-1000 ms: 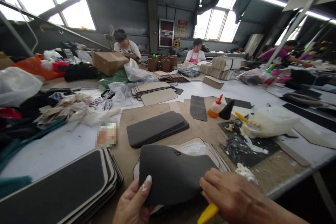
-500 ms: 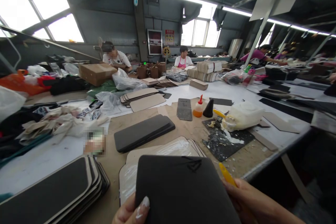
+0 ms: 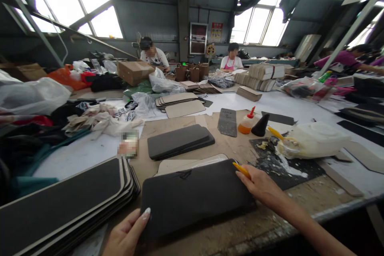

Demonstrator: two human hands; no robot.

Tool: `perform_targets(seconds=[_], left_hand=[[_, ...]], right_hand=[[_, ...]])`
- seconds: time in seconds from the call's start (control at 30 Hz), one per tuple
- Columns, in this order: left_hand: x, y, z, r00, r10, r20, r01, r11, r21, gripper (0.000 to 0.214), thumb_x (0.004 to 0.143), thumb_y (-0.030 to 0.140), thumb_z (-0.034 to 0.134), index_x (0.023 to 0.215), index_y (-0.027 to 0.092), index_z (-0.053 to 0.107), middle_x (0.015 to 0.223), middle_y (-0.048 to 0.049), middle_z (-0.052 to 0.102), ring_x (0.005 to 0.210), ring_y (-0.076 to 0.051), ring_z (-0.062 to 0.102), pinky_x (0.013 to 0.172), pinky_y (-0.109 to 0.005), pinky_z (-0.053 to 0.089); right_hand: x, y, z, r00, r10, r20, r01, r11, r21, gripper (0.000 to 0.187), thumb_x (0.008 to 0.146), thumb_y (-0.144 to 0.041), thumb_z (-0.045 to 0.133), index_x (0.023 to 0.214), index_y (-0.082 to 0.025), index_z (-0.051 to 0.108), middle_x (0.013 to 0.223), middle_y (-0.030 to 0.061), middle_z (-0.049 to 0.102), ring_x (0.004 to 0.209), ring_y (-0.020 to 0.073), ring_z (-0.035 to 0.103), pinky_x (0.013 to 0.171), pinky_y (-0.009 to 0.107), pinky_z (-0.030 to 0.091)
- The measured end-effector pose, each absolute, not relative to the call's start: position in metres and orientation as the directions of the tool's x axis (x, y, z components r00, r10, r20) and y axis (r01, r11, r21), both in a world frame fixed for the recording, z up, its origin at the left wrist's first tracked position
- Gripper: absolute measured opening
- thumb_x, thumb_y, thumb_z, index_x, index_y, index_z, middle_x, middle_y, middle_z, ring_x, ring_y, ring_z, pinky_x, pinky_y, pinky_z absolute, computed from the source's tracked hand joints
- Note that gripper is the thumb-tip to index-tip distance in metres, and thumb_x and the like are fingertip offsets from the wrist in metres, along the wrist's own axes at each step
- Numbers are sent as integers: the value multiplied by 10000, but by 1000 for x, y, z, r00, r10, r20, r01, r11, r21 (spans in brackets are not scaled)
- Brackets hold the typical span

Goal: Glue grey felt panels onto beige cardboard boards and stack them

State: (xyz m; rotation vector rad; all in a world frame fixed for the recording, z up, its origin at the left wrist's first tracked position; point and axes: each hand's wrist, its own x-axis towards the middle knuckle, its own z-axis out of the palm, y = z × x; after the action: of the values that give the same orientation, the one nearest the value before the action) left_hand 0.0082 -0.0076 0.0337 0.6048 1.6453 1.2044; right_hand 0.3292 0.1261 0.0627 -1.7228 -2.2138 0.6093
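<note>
A dark grey foam sheet (image 3: 195,196) lies flat on a stack of tan boards (image 3: 180,165) in front of me. My left hand (image 3: 124,236) rests on its near left corner, fingers stretched out along the edge. My right hand (image 3: 259,186) presses the sheet's right end and holds a yellow-handled tool (image 3: 241,170) between its fingers. Beyond the boards sits a small stack of dark grey sheets (image 3: 180,141).
A pile of black-faced boards (image 3: 63,204) sits at the near left. A glue-smeared black mat (image 3: 285,164), a white glue jug (image 3: 312,140), an orange bottle (image 3: 246,124) and a black cone (image 3: 260,125) stand to the right. Other people work at the far tables. Fabric scraps (image 3: 99,120) lie left.
The grey sheet, held up and curled a second ago, now lies flat on the board stack. My hands have moved out to its two ends.
</note>
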Motion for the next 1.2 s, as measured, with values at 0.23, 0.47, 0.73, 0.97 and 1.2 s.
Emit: perform_targets(seconds=[0.23, 0.47, 0.73, 0.97, 1.2], left_hand=[[16, 21, 28, -461, 858, -228, 347, 410, 843, 673, 483, 867, 451, 466, 207, 316, 493, 53, 253, 505, -112, 260, 489, -246, 219], [16, 17, 17, -439, 862, -252, 398, 439, 806, 617, 594, 823, 377, 498, 219, 304, 500, 52, 259, 512, -128, 287, 509, -254, 215], [15, 16, 15, -443, 852, -279, 401, 466, 788, 409, 681, 581, 415, 514, 220, 322, 488, 48, 306, 516, -133, 303, 523, -269, 220], [17, 13, 14, -477, 842, -253, 412, 469, 781, 331, 710, 483, 456, 537, 216, 366, 498, 35, 381, 516, -140, 357, 529, -275, 260], [18, 10, 21, -560, 804, -200, 311, 428, 848, 275, 718, 445, 524, 851, 206, 487, 614, 30, 466, 583, -173, 473, 595, -289, 359]], right_hand=[[309, 163, 53, -257, 952, -165, 965, 245, -92, 220, 899, -255, 335, 878, -177, 539, 881, 88, 648, 833, 221, 617, 671, 296, 390], [311, 168, 39, -289, 951, -113, 957, 282, -74, 211, 893, -271, 354, 817, -190, 533, 810, 75, 647, 757, 216, 625, 625, 292, 389], [316, 176, 28, -267, 953, -142, 964, 262, -51, 249, 876, -336, 347, 803, -203, 544, 803, 86, 654, 776, 254, 638, 645, 322, 419], [325, 183, 15, -303, 951, -56, 952, 300, -52, 264, 842, -383, 364, 761, -215, 551, 704, 84, 648, 685, 266, 633, 600, 335, 416], [323, 183, 17, -283, 952, -117, 959, 279, -48, 247, 837, -392, 373, 760, -219, 532, 730, 84, 649, 720, 273, 637, 614, 341, 420]])
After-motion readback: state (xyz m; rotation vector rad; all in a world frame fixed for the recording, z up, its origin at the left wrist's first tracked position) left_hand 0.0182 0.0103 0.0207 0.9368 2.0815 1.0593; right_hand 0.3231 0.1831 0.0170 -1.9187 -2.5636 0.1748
